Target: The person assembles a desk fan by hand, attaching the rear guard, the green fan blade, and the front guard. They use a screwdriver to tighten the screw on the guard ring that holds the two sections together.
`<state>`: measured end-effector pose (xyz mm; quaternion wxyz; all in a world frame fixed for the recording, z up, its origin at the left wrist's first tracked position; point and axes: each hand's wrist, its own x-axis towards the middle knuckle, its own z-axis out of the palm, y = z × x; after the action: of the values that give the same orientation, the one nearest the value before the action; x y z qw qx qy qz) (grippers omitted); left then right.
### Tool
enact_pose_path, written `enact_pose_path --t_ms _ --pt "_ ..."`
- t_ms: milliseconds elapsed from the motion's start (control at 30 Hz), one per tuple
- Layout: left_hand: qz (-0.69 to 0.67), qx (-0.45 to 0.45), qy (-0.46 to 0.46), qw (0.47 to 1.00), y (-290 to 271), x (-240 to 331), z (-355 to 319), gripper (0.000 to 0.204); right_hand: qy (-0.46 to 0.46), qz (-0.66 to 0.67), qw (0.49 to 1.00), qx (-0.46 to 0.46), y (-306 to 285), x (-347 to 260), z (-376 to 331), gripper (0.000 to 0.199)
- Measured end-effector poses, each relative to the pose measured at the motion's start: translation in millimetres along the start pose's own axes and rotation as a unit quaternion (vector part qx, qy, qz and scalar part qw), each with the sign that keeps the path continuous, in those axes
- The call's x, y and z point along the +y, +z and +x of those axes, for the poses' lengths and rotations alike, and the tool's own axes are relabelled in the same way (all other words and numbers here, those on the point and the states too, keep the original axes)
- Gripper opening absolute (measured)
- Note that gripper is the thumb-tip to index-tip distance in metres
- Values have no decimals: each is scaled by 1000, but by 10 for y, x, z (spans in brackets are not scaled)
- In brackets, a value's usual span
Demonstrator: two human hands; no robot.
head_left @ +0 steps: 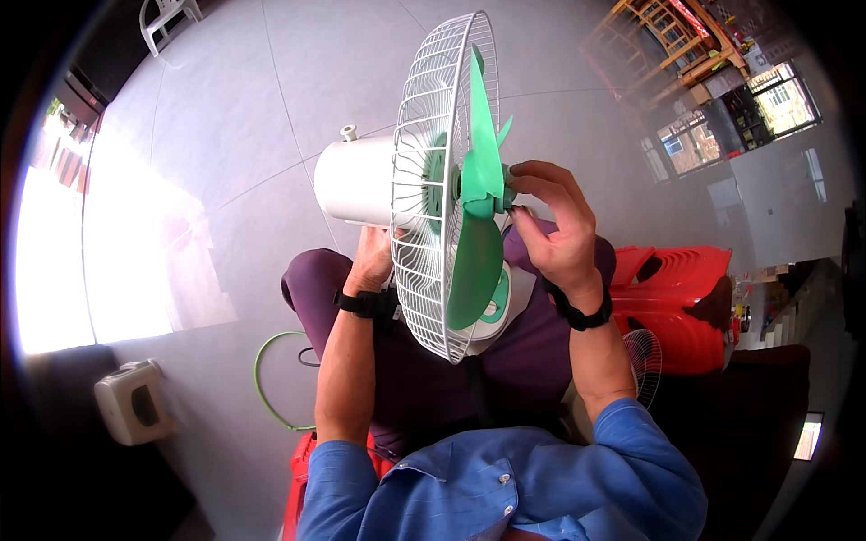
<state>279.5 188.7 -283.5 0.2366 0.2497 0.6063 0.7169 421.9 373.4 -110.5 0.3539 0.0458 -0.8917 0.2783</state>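
Green plastic sits in our right hand (570, 234), thumb and fingers pinched round the hub (503, 200) of the blade (478, 261). Our left hand (372, 260) is under the white motor housing (354, 187) — partly hidden, so its grip we cannot tell. The wire guard (417, 302) stands behind the blade, above our lap. We seem to be fitting or loosening the hub — turning it calls for a steady housing.

Glossy grey tiled floor (244, 108), glaring daylight left (54, 261), white chair (169, 13) upper left, wooden furniture (708, 66) upper right

L fingers (385, 236) mostly hidden by fan hsg (354, 185).
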Motion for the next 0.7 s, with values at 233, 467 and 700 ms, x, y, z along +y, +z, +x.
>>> enact_pose_path --t_ms 233,467,700 --pt "-116 -15 1 993 -6 12 -80 84 122 134 983 5 27 31 -12 36" --pt "-97 -67 38 992 -100 -151 -42 76 139 73 987 -18 -21 10 14 32" --pt "-128 -56 46 989 -79 -199 -58 75 132 111 984 44 53 -7 1 31"
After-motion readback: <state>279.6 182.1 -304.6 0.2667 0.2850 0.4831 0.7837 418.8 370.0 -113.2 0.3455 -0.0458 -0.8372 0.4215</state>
